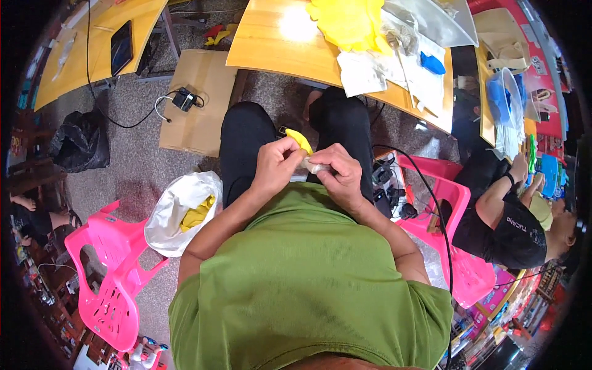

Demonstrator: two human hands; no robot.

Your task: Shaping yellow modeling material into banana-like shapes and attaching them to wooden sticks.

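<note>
My left hand (pixel 274 163) is closed on a small yellow cloth piece (pixel 299 139), held above my lap. Close beside it, the fingers of my right hand (pixel 341 176) are pinched on a whitish, fluffy-looking wad (pixel 313 165). The wad sits between both hands, against the lower end of the yellow piece. Whether part of it is inside the piece, I cannot tell. To the left of my leg stands a white sack (pixel 172 213) with more yellow pieces (pixel 197 214) in it.
Ahead is a wooden table (pixel 271 43) with a yellow cloth pile (pixel 351 23), white sheets and a blue piece (pixel 432 63). Pink chairs (pixel 111 277) flank me. A black cable (pixel 441 216) hangs at right. Another person (pixel 512 228) sits farther right. Cardboard (pixel 197 129) lies ahead left.
</note>
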